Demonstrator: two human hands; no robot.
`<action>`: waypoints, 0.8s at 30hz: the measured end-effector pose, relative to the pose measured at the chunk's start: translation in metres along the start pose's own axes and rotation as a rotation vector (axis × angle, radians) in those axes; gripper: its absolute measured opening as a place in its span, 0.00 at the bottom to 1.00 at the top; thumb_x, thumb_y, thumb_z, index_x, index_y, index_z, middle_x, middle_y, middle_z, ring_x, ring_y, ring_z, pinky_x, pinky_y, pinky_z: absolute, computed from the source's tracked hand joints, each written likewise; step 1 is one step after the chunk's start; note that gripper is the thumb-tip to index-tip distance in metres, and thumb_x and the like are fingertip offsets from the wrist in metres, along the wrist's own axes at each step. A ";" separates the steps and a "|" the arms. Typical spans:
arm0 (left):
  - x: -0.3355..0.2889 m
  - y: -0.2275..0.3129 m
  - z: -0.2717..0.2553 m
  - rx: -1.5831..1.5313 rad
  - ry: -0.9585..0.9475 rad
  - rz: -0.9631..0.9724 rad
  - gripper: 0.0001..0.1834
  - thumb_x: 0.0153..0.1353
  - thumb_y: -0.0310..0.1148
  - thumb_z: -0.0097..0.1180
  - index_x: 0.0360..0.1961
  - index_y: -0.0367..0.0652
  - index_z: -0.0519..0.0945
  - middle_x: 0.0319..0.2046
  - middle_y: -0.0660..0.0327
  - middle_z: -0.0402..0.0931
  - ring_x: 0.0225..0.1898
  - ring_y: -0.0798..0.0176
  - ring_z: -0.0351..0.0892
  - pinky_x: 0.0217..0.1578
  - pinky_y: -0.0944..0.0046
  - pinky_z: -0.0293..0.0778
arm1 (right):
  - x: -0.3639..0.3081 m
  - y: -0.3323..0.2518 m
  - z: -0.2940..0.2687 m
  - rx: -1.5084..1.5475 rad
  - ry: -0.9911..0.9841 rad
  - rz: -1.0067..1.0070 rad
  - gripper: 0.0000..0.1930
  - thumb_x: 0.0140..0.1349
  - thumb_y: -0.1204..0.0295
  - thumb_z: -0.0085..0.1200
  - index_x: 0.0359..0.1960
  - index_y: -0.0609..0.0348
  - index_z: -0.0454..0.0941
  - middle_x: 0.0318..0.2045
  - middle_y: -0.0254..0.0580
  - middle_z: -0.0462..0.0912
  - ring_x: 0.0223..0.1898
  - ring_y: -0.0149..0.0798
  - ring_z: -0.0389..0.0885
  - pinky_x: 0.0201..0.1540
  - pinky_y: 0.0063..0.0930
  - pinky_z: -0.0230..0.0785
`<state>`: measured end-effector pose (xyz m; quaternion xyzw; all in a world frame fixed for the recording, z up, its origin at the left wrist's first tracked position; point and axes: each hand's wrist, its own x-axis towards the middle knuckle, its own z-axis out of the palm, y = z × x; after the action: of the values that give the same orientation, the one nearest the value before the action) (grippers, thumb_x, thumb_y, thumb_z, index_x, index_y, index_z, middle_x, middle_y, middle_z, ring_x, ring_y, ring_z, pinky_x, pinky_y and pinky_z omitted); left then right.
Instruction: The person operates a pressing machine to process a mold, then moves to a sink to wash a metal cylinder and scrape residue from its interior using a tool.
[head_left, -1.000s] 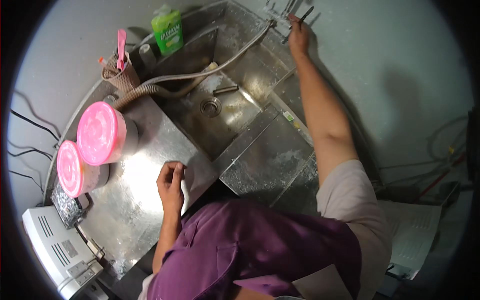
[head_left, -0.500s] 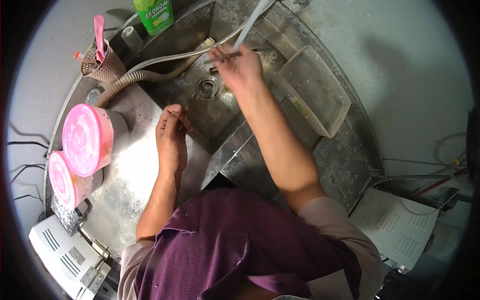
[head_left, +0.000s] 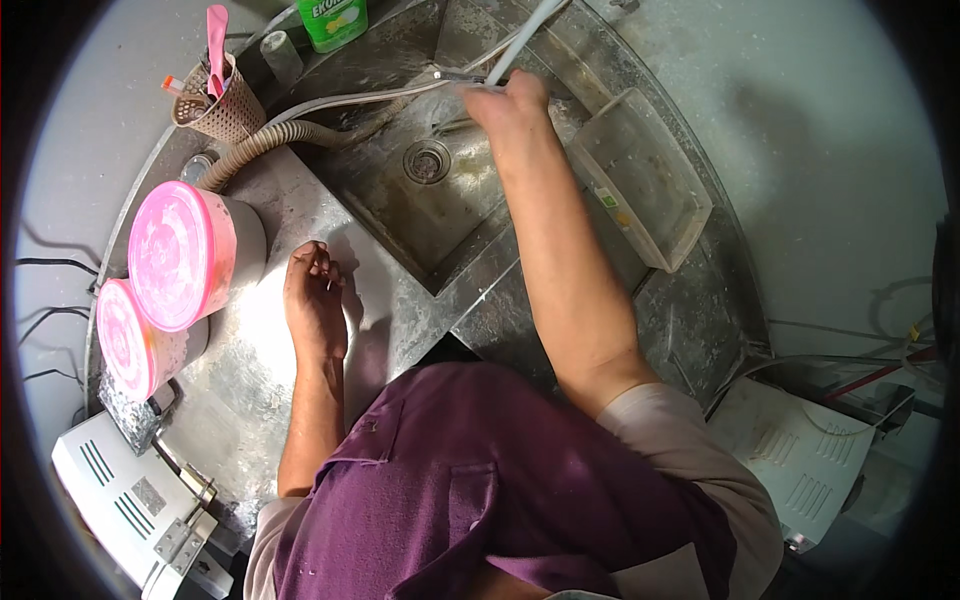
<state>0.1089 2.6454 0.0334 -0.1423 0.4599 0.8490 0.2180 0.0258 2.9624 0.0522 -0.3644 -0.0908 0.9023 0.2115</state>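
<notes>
My right hand (head_left: 507,102) reaches over the far part of the metal sink (head_left: 395,215), at the lower end of a pale pipe (head_left: 528,38). Its fingers are blurred and partly hidden, so what they hold, if anything, does not show. Beside them a short metal bar (head_left: 458,77) sticks out to the left. A thin dark rod lies below in the basin, left of the wrist. My left hand (head_left: 318,305) hovers over the steel counter (head_left: 375,335) left of the sink, its fingers loosely curled and apart, with nothing visible in them.
Two pink-lidded tubs (head_left: 172,255) stand at the left. Behind them are a ribbed hose (head_left: 265,150), a perforated cup (head_left: 225,110) of utensils and a green bottle (head_left: 335,22). A clear plastic bin (head_left: 650,190) lies right of the sink. White metal boxes (head_left: 125,500) flank me.
My left hand has drawn back from the sink edge, toward me and leftward. My right hand has moved farther out to the pipe and turned, its spread fingers no longer showing.
</notes>
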 end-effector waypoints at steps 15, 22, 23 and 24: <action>0.032 -0.011 0.116 -0.281 -0.221 -0.340 0.45 0.67 0.48 0.45 0.69 0.22 0.41 0.71 0.38 0.40 0.73 0.45 0.43 0.73 0.53 0.39 | -0.014 0.001 -0.024 -0.009 0.142 -0.042 0.24 0.68 0.61 0.32 0.61 0.61 0.62 0.62 0.42 0.65 0.61 0.41 0.64 0.64 0.45 0.54; 0.126 -0.050 0.201 -0.241 -0.277 -0.279 0.43 0.69 0.50 0.32 0.71 0.29 0.35 0.74 0.45 0.27 0.75 0.46 0.30 0.71 0.50 0.34 | -0.102 -0.027 -0.032 -0.086 0.003 -0.382 0.18 0.72 0.62 0.39 0.54 0.63 0.65 0.51 0.42 0.69 0.58 0.36 0.65 0.66 0.38 0.49; 0.134 -0.054 0.211 -0.218 -0.284 -0.290 0.43 0.69 0.50 0.32 0.71 0.29 0.35 0.74 0.45 0.27 0.75 0.46 0.30 0.71 0.50 0.34 | -0.114 -0.034 -0.037 -0.125 -0.057 -0.428 0.20 0.74 0.62 0.36 0.55 0.68 0.64 0.52 0.44 0.69 0.61 0.40 0.63 0.72 0.42 0.41; 0.140 -0.058 0.220 -0.213 -0.049 -0.353 0.37 0.67 0.46 0.33 0.69 0.32 0.46 0.73 0.49 0.35 0.74 0.48 0.37 0.69 0.45 0.37 | -0.122 -0.044 -0.050 -0.073 -0.126 -0.429 0.19 0.71 0.63 0.44 0.56 0.64 0.66 0.55 0.39 0.68 0.62 0.33 0.62 0.70 0.30 0.42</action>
<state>0.0082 2.8925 0.0477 -0.2221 0.3299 0.8447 0.3584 0.1529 2.9478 0.1061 -0.2873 -0.2116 0.8538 0.3791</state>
